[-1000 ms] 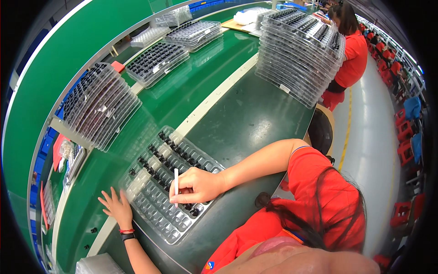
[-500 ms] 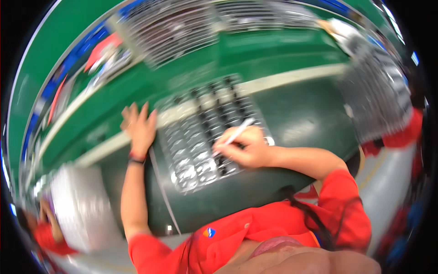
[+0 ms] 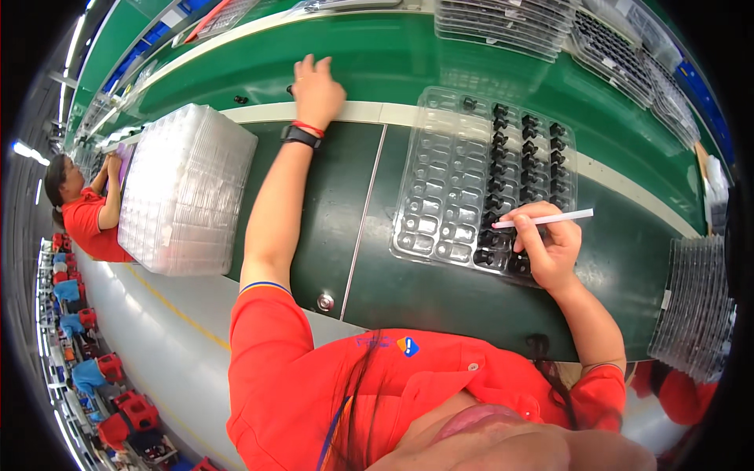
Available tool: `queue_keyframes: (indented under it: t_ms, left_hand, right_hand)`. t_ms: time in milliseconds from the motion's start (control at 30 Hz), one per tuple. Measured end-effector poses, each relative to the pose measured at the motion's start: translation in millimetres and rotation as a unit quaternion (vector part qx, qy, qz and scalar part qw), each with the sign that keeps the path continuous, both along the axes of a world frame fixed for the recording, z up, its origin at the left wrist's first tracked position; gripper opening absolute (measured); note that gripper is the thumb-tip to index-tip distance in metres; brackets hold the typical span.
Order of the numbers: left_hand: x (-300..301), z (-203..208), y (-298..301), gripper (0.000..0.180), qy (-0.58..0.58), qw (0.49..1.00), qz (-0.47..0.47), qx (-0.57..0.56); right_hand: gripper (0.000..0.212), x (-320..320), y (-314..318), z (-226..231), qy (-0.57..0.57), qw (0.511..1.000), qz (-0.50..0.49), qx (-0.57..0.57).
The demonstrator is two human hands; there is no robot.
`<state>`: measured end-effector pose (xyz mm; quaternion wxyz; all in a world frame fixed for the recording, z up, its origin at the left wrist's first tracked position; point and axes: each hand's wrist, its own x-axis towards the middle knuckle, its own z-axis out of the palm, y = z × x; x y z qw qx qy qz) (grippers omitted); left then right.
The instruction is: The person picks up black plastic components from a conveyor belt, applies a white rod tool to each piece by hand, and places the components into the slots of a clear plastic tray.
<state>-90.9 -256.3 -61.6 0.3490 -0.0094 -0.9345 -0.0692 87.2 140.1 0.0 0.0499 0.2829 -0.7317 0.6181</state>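
Note:
My left hand reaches over the pale rail onto the green strip, its fingers stretched out and apart. A small black part lies right at its edge; whether the hand touches it I cannot tell. Another small black part sits farther left on the green. My right hand is closed around a slim white stick with a pinkish tip, above the lower right of a clear plastic tray. Black parts fill several of its right-hand pockets, while the left columns show bare pockets. My fingers hide some of the lower pockets.
A tall stack of clear trays stands at the left, a co-worker in red beyond it. More stacked trays stand at the back and the right edge. A pale rail crosses the dark table.
The view has swung left and become sharper. My left hand has gone from beside the tray to a black part on the green strip. My right hand still holds the white stick over the tray.

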Motion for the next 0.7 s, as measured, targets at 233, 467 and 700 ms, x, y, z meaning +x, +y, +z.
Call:
queue_keyframes:
  t_ms: [233, 467, 700]
  left_hand:
    - [14, 15, -52, 0.024, -0.129, 0.99, 0.062, 0.004]
    - [36, 65, 24, 0.019, -0.077, 0.952, -0.081, 0.283]
    - [65, 70, 108, 0.02, -0.172, 0.794, -0.302, 0.499]
  right_hand:
    - [0.01, 0, 1, -3, 0.02, 0.999, -0.01, 0.027]
    - [0.01, -2, 1, 0, 0.008, 0.999, -0.045, 0.001]
    - [0.011, -3, 1, -2, 0.02, 0.998, -0.051, -0.01]
